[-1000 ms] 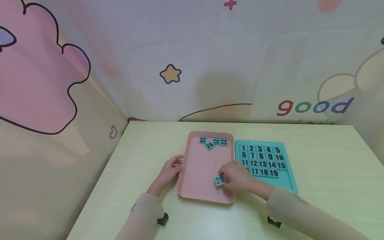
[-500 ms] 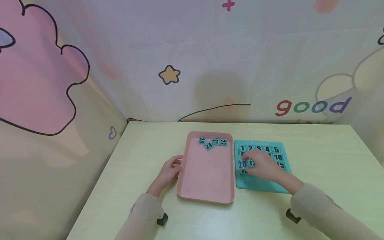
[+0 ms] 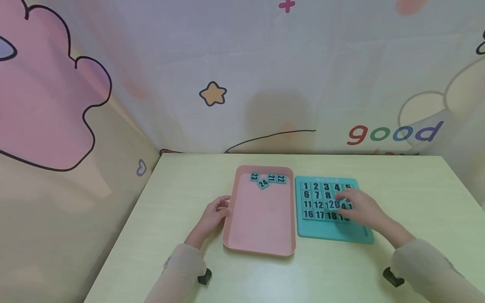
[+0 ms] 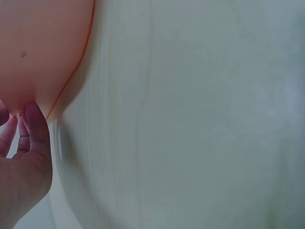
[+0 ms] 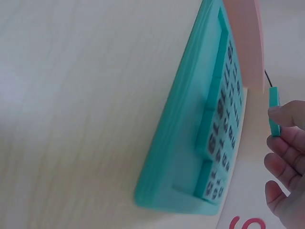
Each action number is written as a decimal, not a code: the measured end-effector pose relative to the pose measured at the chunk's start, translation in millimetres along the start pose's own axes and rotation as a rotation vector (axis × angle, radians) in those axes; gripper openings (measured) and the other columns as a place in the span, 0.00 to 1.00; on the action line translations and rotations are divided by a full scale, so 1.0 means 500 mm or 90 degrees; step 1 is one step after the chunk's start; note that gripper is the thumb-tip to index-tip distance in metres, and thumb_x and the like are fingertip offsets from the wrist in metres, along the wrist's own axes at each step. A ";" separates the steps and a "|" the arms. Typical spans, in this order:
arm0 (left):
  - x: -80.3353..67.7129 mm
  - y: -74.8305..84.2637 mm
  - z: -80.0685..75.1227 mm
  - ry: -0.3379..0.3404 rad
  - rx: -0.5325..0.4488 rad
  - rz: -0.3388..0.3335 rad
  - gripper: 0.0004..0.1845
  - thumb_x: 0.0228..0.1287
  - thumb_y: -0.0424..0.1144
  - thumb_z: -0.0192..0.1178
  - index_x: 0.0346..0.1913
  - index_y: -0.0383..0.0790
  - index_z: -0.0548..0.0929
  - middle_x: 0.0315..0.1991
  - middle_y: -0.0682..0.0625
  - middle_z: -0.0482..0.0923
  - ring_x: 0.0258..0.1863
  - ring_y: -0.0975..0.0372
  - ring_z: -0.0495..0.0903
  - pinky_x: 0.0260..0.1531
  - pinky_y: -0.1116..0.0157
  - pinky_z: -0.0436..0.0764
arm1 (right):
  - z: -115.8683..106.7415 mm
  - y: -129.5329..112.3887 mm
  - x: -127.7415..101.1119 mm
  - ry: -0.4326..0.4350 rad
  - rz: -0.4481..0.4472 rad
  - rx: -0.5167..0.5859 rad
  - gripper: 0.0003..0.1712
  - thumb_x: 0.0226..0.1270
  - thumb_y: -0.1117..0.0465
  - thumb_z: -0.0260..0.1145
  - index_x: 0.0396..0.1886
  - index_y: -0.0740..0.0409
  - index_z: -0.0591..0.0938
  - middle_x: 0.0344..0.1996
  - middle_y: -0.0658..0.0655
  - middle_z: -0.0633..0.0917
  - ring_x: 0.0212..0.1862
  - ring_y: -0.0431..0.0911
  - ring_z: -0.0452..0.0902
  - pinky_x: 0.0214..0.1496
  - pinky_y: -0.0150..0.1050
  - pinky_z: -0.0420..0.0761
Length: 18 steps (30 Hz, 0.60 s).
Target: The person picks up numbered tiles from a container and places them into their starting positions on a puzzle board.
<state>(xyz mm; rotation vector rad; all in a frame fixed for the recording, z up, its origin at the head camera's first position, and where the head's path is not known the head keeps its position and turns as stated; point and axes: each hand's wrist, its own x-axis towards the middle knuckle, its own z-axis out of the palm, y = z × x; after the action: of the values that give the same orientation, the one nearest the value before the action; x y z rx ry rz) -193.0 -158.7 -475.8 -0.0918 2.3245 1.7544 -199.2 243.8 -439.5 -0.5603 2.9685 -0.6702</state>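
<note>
A teal number board lies on the table with several numbered tiles set in rows. My right hand hovers over the board and pinches the teal tile numbered 20 above the third row. A pink tray sits left of the board; loose tiles 21, 22, 23 and 24 lie at its far end. My left hand rests with its fingertips against the tray's left rim.
The pale wooden table is walled by a printed cloth backdrop at the back and left. Bare tabletop lies to the right of the board and in front of the tray.
My right hand picked tile 20 out of the near part of the pink tray and carried it rightward over the teal board. The left hand stayed at the tray's rim.
</note>
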 end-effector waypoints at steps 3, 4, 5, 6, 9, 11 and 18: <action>-0.005 0.007 0.001 0.003 0.002 -0.003 0.22 0.57 0.28 0.50 0.57 0.34 0.68 0.44 0.39 0.71 0.35 0.61 0.72 0.40 0.65 0.75 | 0.002 0.019 -0.009 -0.001 0.011 0.002 0.19 0.49 0.62 0.65 0.43 0.66 0.78 0.42 0.65 0.78 0.42 0.55 0.73 0.43 0.51 0.74; -0.006 0.007 0.001 0.003 0.002 -0.005 0.22 0.57 0.28 0.50 0.57 0.34 0.68 0.44 0.40 0.71 0.35 0.61 0.72 0.40 0.65 0.75 | 0.002 0.025 -0.012 -0.002 0.012 0.003 0.19 0.49 0.62 0.65 0.43 0.66 0.78 0.41 0.65 0.79 0.42 0.55 0.73 0.42 0.51 0.74; -0.005 0.007 0.002 0.003 0.001 -0.007 0.22 0.57 0.28 0.50 0.57 0.34 0.68 0.44 0.40 0.71 0.35 0.61 0.72 0.40 0.65 0.75 | 0.002 0.030 -0.016 -0.003 0.012 0.005 0.19 0.49 0.63 0.65 0.42 0.66 0.78 0.41 0.65 0.79 0.41 0.55 0.74 0.42 0.51 0.74; -0.005 0.006 0.002 0.002 0.000 -0.006 0.22 0.57 0.28 0.50 0.57 0.34 0.68 0.44 0.40 0.71 0.35 0.61 0.72 0.40 0.65 0.75 | 0.002 0.035 -0.019 -0.004 0.016 0.006 0.19 0.49 0.63 0.65 0.42 0.67 0.78 0.41 0.65 0.79 0.40 0.55 0.74 0.41 0.51 0.74; -0.004 0.005 0.002 0.001 -0.003 -0.009 0.22 0.57 0.28 0.50 0.58 0.34 0.68 0.44 0.40 0.71 0.35 0.61 0.72 0.40 0.65 0.74 | 0.004 0.049 -0.029 -0.011 0.029 0.011 0.20 0.48 0.63 0.65 0.43 0.67 0.78 0.40 0.65 0.79 0.38 0.54 0.74 0.39 0.49 0.75; -0.005 0.006 0.002 0.001 -0.006 -0.009 0.22 0.57 0.27 0.50 0.58 0.34 0.67 0.44 0.40 0.71 0.35 0.61 0.72 0.39 0.66 0.74 | 0.005 0.057 -0.036 -0.013 0.035 0.016 0.20 0.48 0.64 0.65 0.43 0.67 0.78 0.39 0.65 0.79 0.37 0.52 0.73 0.37 0.47 0.75; -0.007 0.010 0.000 -0.002 0.008 -0.004 0.22 0.58 0.28 0.49 0.58 0.34 0.67 0.45 0.38 0.71 0.36 0.60 0.72 0.38 0.67 0.74 | 0.009 0.079 -0.052 -0.020 0.040 0.019 0.20 0.46 0.65 0.65 0.41 0.70 0.78 0.37 0.65 0.80 0.34 0.51 0.73 0.35 0.45 0.74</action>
<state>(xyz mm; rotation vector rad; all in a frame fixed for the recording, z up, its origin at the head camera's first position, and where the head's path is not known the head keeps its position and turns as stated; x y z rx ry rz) -190.4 -157.4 -470.4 -0.0947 2.3305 1.7360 -187.7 284.5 -461.1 -0.4690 2.9286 -0.6920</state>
